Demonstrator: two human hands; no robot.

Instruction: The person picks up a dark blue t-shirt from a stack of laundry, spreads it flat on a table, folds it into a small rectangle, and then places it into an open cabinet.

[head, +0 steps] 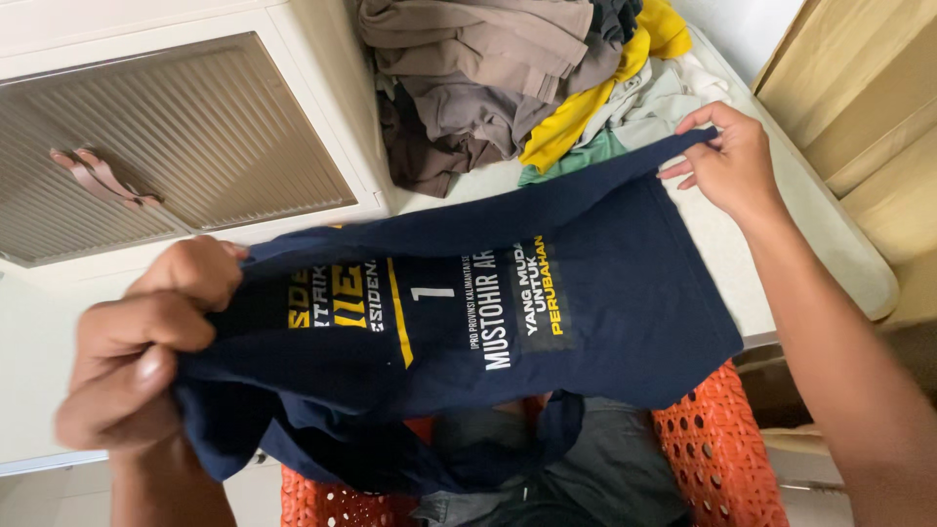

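A navy t-shirt (605, 293) with yellow and white print is stretched out between my two hands above an orange basket. My left hand (146, 342) is closed on one end of the shirt at the lower left, bunching the cloth. My right hand (727, 161) pinches the other end at the upper right, over the edge of a white padded surface. Part of the shirt hangs down into the basket.
An orange perforated plastic basket (717, 449) below holds dark grey clothes (605, 468). A heap of brown, grey, yellow and green garments (517, 78) lies on the white surface (839, 254). A white cabinet door with a slatted panel and handle (176, 137) is at the left.
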